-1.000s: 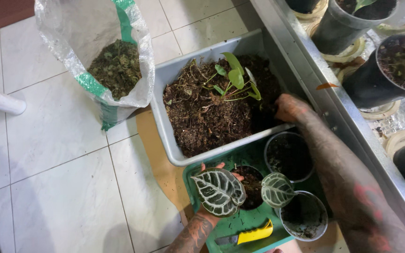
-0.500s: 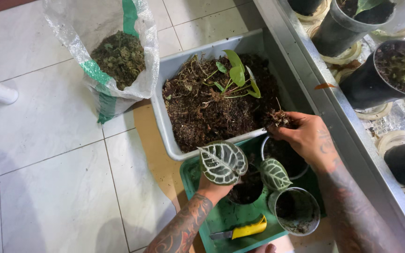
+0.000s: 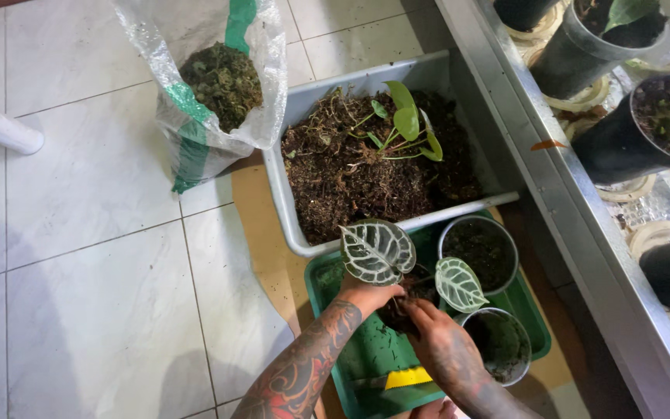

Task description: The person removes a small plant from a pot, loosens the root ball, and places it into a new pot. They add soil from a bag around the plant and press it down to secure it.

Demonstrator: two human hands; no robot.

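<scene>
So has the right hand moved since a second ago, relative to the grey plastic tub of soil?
Yes. The right hand has pulled back from the grey tub to the small veined-leaf plant over the green tray.

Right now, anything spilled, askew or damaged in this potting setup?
Nothing looks damaged. The plastic bag of moss leans on the grey tub, upright enough, no spill seen. Both hands, left hand and right hand, cup a veined-leaf plant over the green tray; loose soil stays inside tub and pots.
</scene>
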